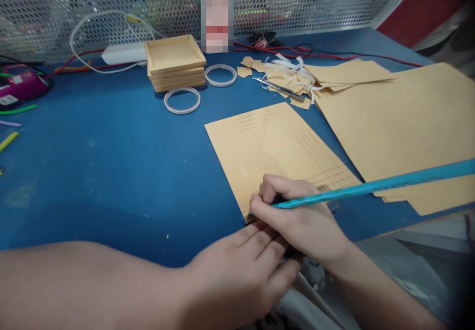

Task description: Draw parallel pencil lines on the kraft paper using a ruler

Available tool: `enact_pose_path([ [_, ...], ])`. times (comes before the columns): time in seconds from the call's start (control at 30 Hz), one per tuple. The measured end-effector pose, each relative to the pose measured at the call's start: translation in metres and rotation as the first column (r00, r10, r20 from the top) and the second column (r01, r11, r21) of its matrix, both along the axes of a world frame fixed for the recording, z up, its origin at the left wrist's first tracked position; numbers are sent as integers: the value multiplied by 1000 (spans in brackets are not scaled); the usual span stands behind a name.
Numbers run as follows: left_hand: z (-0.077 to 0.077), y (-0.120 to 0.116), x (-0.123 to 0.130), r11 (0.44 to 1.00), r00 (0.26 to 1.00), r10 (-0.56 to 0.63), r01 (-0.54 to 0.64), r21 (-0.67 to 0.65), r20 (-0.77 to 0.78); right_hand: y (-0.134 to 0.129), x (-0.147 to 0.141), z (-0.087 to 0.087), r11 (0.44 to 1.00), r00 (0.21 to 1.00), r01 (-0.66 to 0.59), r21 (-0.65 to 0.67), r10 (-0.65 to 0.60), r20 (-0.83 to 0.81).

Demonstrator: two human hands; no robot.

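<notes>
A tan sheet [256, 152] with pencil lines ruled near its edges lies at an angle on the blue table, its near corner at the table's front edge. My right hand [297, 211] is closed around a long turquoise pencil [371, 186], whose tip end is hidden by the fingers at the sheet's near left corner. Just below it, my left hand [245, 265] rests palm down by the front edge, fingers stretched side by side towards the sheet's corner. Whatever lies beneath those fingers is mostly hidden; a thin dark edge shows there.
Larger tan sheets [401, 122] cover the right side. Behind are stacked shallow boxes [176, 55], two tape rolls [181, 101] [220, 75], a craft knife [278, 88] and paper scraps [287, 68]. A purple object [24, 86] and cables lie at the left and back.
</notes>
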State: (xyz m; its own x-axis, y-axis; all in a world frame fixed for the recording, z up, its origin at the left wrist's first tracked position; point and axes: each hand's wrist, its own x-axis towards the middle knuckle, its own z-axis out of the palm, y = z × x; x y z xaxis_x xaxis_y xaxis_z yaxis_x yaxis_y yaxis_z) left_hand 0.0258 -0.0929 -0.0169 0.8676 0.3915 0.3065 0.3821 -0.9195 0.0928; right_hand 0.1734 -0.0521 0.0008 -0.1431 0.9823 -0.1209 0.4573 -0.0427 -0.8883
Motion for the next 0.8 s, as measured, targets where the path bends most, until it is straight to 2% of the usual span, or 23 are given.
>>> enact_pose_path([
  [0.17,-1,1,1,1000,1000,0,0,4,3,0,0,-1,1000,1000,3,1,-3,0],
  [0.37,-4,0,-1,999,1000,-13,13,30,-13,-1,4,-3,978,988,154,144,-153,-18],
  [0.43,-4,0,-1,1000,1000,-16,16,23,-20,-1,5,-4,974,985,169,150,-171,-1],
  [0.8,1,1,-1,1000,999,-18,18,13,-38,0,3,-2,992,990,87,94,-97,102],
])
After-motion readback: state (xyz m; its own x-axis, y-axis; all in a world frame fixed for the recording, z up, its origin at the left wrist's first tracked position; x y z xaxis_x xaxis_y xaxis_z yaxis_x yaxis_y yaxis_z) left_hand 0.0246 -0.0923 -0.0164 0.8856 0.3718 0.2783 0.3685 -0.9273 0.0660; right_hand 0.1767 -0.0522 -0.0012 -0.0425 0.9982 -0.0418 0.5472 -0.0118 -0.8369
